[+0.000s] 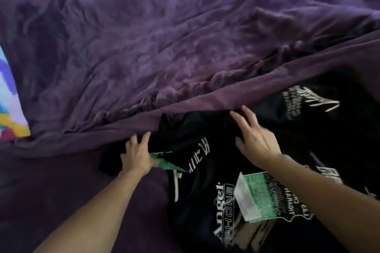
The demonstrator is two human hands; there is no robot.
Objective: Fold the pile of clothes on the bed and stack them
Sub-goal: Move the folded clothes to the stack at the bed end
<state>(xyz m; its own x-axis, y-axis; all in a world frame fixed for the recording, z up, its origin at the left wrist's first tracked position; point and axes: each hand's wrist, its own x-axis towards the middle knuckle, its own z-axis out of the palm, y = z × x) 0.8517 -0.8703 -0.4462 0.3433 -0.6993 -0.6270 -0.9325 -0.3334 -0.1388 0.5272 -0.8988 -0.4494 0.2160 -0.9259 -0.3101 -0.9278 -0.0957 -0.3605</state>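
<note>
A heap of black printed T-shirts (257, 191) with white lettering and green patches lies on the near right of the bed. My left hand (138, 155) rests on the left edge of a black shirt (185, 135), fingers spread, by a green printed patch (164, 162). My right hand (254, 136) lies flat on the same shirt near its top edge, fingers apart. Neither hand pinches cloth that I can see. Another black shirt with white print (308, 100) lies further right.
A crumpled purple blanket (164, 37) covers the bed beyond the clothes, its folded edge running just above my hands. A bright multicoloured cloth (10, 98) shows at the left edge. Dark purple bedding (61, 181) lies under my left forearm.
</note>
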